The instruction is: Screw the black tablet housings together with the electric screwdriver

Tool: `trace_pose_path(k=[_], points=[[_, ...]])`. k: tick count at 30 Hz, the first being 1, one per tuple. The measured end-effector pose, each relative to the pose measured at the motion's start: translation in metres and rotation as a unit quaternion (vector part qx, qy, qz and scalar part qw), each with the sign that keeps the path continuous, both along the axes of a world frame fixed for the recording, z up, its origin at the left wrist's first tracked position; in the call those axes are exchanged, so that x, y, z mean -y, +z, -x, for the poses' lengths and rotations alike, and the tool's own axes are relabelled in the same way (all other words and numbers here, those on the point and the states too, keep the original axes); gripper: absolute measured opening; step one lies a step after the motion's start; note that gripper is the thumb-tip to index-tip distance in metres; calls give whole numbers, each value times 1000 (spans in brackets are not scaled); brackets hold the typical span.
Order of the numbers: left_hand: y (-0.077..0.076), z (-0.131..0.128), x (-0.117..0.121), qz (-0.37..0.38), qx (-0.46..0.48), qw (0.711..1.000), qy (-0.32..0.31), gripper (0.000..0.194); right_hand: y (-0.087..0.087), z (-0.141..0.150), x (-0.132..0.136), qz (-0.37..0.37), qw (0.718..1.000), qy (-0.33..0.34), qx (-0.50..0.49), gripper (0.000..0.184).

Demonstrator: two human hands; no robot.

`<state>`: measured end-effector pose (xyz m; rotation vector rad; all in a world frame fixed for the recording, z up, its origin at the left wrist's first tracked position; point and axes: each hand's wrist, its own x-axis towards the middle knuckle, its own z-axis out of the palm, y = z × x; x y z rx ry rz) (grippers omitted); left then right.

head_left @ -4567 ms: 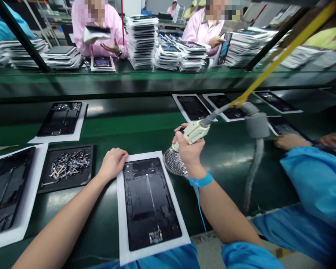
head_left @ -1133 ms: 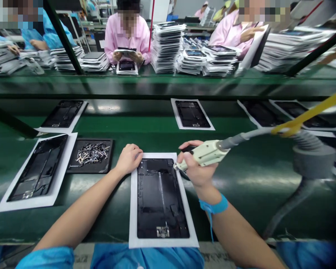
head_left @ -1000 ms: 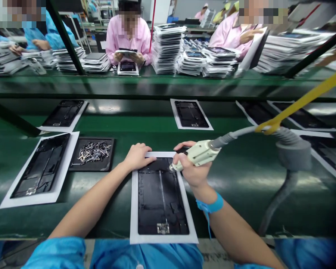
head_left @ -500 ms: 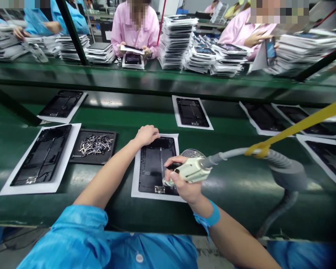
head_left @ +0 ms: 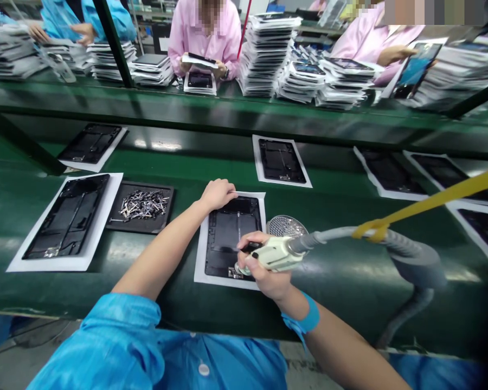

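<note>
A black tablet housing (head_left: 224,238) lies on a white paper sheet (head_left: 200,271) in front of me. My left hand (head_left: 219,194) grips the top left edge of the housing, its fingers bent over the rim and partly hidden. In my right hand (head_left: 268,273) is a pale green air gun (head_left: 277,253) with a black trigger and a grey hose. The gun's nozzle points left and down, close over the small metal plate (head_left: 235,272) at the housing's lower end. From this angle I cannot tell whether nozzle and plate touch.
A black tray (head_left: 168,208) of small metal parts sits left, beside another tablet housing (head_left: 67,216). A perforated metal disc (head_left: 287,226) is right of my work. The hose (head_left: 410,260) hangs from a yellow strap (head_left: 439,194). Co-workers and paper stacks (head_left: 268,54) are across the line.
The view has shifted slightly. The nozzle is a little closer to the metal plate, while my left hand keeps its place on the housing. A co-worker at right has turned a tablet.
</note>
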<state>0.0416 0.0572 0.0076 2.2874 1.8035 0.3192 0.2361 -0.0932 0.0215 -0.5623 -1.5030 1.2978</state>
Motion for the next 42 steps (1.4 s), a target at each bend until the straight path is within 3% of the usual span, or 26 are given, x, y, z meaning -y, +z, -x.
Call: trace_pose_path(k=[3,6,9,11,14,18,20,23,26,29,32,35,38,42], points=[[3,-1,2,-1,-3,1000,-1,29,1,1,1,-11,1000,-1,6,28],[16,4,20,-30,-25,999,12,30,3,1,2,-25,1000,-4,8,27],[32,14,62,-23,-84,991,100,37,3,4,3,-25,1000,-3,17,26],[39,18,98,56,-120,977,164,46,3,6,3,-21,999,3,27,27],[36,11,145,163,-131,958,196,48,6,5,-1,-2,1000,-2,24,25],[25,-9,169,162,-97,962,195,29,12,-4,-9,41,998,-34,-15,21],[26,-9,164,143,-86,963,214,27,14,-11,-14,50,996,-55,-44,25],[41,13,139,85,-43,964,250,24,17,-18,-20,53,992,-79,-83,28],[60,48,97,3,35,963,268,17,18,-20,-25,53,989,-99,-93,26],[72,81,43,-50,70,944,318,19,18,-19,-30,45,988,-119,-86,23],[72,105,-10,-62,63,925,369,26,16,-19,-34,37,988,-131,-68,22],[62,126,-46,-57,45,920,386,32,14,-21,-36,32,987,-145,-54,22],[52,158,-57,-36,20,920,391,30,15,-26,-38,31,987,-154,-30,20],[57,230,-31,-21,-32,902,431,25,19,-32,-43,25,988,-152,12,14]])
